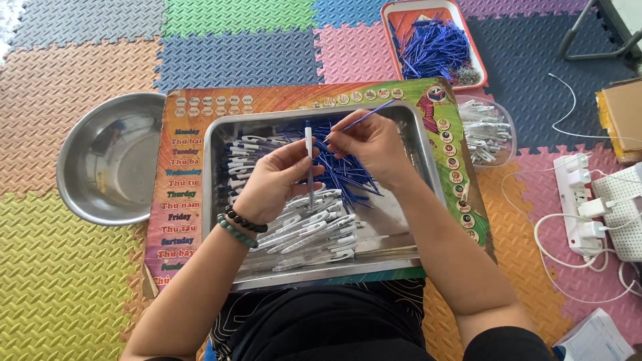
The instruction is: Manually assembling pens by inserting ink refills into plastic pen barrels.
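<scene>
Printed board: flat rectangular colourful cardboard chart (175, 200), orange-green, under the tray, centre.
Box: brown cardboard carton (625, 113), far right edge.
Paper: white printed sheet (595, 339), near right corner.

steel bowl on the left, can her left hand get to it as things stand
Probably yes. The steel bowl sits open on the mat beside the tray, nothing lying between, but the left hand holds a pen barrel.

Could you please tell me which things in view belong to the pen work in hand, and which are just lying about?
In use:
- left hand holding white pen barrel
- right hand holding thin blue refill
- steel tray of pen parts

Possibly stock:
- orange tray of blue refills
- clear tub of white parts

Lying about:
- empty steel bowl
- white power strip
- cardboard box
</scene>
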